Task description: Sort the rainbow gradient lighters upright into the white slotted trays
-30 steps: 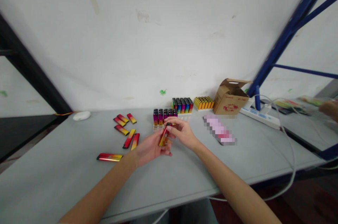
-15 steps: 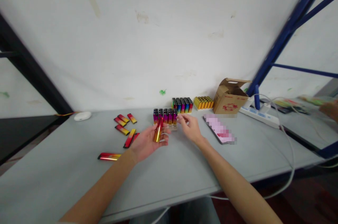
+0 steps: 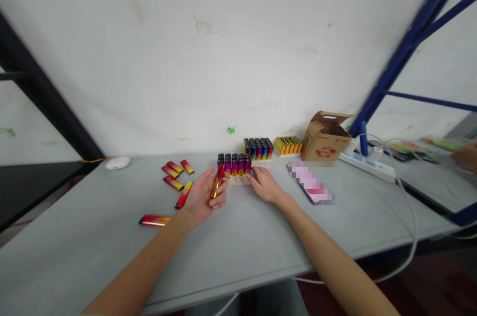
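My left hand (image 3: 203, 197) is closed around a shiny flattened tube (image 3: 218, 182), red at the top fading to gold, held tilted above the table. Just behind it stands a pale tray (image 3: 238, 181) with upright purple-to-orange tubes (image 3: 237, 166), black at their tops, in rows. My right hand (image 3: 264, 183) is open at the tray's right end, thumb and fingers apart and touching its corner. Left of my left hand, several red-and-yellow tubes with black ends (image 3: 173, 183) lie loose on the table. My left hand partly hides one nearby tube (image 3: 184, 196).
Behind the tray stand a block of multicoloured tubes (image 3: 258, 149) and a block of yellow cylinders (image 3: 288, 145). An opened cardboard box (image 3: 324, 142), a phone (image 3: 310, 183) and a white power strip (image 3: 368, 167) are at right. A white case (image 3: 117, 163) sits far left.
My left hand has drawn left and a little down with the tube, closing its fingers around it. My right hand has lowered from a pinch beside the tray and spread against its corner.
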